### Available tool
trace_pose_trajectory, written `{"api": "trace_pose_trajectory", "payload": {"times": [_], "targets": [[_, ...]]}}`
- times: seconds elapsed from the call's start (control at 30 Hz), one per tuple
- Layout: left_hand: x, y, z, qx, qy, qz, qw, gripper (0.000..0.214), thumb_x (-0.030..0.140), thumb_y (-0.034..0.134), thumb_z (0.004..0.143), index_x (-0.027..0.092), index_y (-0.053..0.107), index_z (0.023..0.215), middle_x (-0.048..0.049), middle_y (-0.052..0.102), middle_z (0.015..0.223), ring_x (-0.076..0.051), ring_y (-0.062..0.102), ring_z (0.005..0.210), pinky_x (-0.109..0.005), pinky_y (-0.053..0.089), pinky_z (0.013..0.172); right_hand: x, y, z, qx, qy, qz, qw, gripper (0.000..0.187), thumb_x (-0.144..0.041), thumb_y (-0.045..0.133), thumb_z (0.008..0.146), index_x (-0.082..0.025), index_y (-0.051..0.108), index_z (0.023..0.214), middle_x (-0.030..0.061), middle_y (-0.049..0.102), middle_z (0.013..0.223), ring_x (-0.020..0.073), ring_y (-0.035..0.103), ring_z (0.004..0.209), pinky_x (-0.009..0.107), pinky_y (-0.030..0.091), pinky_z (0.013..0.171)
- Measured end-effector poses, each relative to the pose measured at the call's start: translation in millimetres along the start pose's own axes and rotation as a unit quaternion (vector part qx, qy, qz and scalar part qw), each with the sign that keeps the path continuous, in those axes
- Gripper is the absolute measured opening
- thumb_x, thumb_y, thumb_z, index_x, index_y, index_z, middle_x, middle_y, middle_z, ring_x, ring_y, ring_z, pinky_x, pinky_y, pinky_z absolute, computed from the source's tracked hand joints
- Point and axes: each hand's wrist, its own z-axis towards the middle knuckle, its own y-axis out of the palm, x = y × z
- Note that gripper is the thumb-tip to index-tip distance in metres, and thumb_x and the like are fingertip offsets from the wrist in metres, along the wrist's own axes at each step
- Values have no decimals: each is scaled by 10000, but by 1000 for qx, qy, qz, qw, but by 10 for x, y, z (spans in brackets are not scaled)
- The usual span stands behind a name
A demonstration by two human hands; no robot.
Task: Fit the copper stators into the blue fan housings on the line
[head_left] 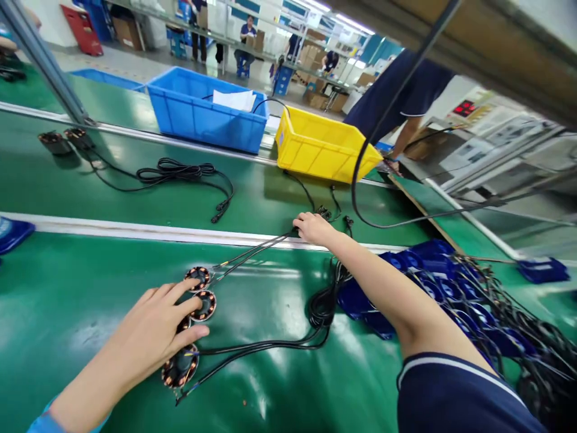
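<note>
My left hand (155, 328) lies on a row of small round motor coils (198, 278) on the green table, fingers spread and pressing them down. Thin black cables run from the coils toward the upper right. My right hand (313, 228) reaches forward to the white strip at the belt's edge and is closed on those black cables (256, 248) near their plugs. A looped bundle of black cable (321, 307) lies under my right forearm.
A blue bin (202, 114) and a yellow bin (322, 147) stand beyond the green belt. Another coiled cable (178, 173) with two coils lies on the belt. Blue trays (433, 270) heaped with wired parts sit at right. A person in dark blue stands behind the yellow bin.
</note>
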Motion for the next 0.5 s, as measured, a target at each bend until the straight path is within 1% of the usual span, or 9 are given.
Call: {"api": "trace_pose_trajectory", "payload": {"times": [0.07,0.13,0.17,0.23,0.3,0.33,0.4,0.47,0.5], "targets": [[-88,-5,49,8,19,4,1000,373,675,505,927,386,719,1024,13,583,1424,-288,615,1143,-444,505,859,90,-153,-147,22,2,28,999,250,-159,454,962,-142,613,1155,160,630,1188,277,580,1113,391,463,977],[-197,11,104,18,51,9,998,327,651,534,918,404,731,1004,22,622,1353,-271,632,1110,-421,513,847,125,-313,-411,50,2,57,997,266,-143,391,983,-134,567,1182,137,626,1156,237,578,1083,362,467,989],[-253,26,134,23,67,13,997,306,637,541,918,413,735,996,25,638,1319,-263,640,1096,-415,517,848,95,-371,-588,63,1,69,996,274,-132,366,986,-137,552,1187,126,625,1144,223,576,1078,349,471,990],[-358,62,192,26,97,20,995,275,611,544,924,432,740,996,31,662,1273,-252,651,1088,-414,523,873,-81,-410,-1011,81,-2,95,992,292,-110,362,964,-150,550,1184,115,632,1120,218,587,1062,352,494,975],[-434,94,241,24,123,28,992,255,587,542,931,452,740,1016,41,678,1252,-250,651,1123,-433,518,944,-371,-350,-1474,69,-27,119,990,306,-105,398,929,-173,594,1154,117,658,1081,243,616,1032,395,530,946],[-458,105,261,23,130,30,991,251,579,537,935,460,740,1024,47,683,1251,-251,648,1147,-445,512,980,-523,-303,-1693,50,-50,126,990,298,-124,422,925,-193,627,1130,121,674,1075,263,630,1039,425,542,951],[-481,117,291,18,132,32,991,261,572,521,945,466,740,1037,56,680,1272,-255,637,1191,-472,501,1035,-751,-232,-2050,2,-116,138,984,277,-246,528,934,-253,661,1176,117,690,1184,288,627,1164,462,526,1048],[-480,119,313,8,122,29,992,281,575,504,953,466,739,1062,55,661,1319,-257,635,1205,-483,515,1036,-800,-238,-2232,-26,-156,185,970,384,-336,584,941,-305,618,1323,73,655,1340,245,588,1284,413,484,1141],[-477,119,321,4,119,27,993,293,581,498,952,463,741,1066,49,655,1333,-261,640,1201,-486,527,1022,-752,-268,-2244,-18,-153,213,965,429,-314,563,957,-302,582,1386,57,635,1384,216,578,1305,386,471,1156]]}}
